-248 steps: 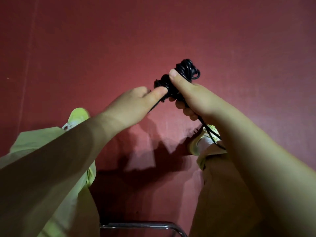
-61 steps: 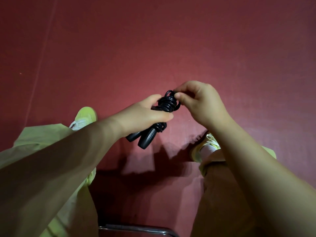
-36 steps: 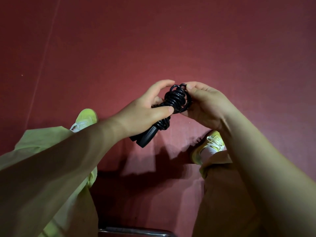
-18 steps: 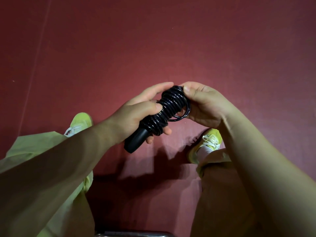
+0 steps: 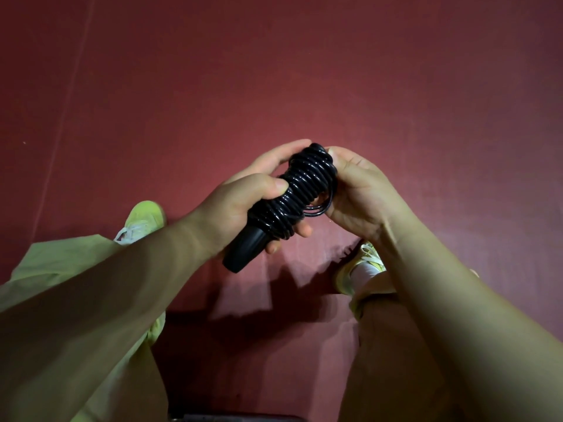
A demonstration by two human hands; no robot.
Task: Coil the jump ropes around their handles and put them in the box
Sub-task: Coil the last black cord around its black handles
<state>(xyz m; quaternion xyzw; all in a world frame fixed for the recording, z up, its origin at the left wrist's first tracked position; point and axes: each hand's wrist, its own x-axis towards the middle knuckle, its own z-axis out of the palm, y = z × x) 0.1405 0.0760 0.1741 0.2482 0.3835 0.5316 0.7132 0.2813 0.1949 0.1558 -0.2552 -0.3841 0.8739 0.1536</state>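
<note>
Head view: coiled jump rope (image 5: 300,190) (black) between both hands

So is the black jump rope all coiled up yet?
Nearly: the rope wraps the handles tightly, but one loose loop hangs near the right hand.

Left hand (image 5: 243,205) and right hand (image 5: 359,193) close together, fingers curled.

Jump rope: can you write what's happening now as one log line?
jump rope: coiled on handles | left hand: grips it | right hand: holds coil end | box: unseen
</note>
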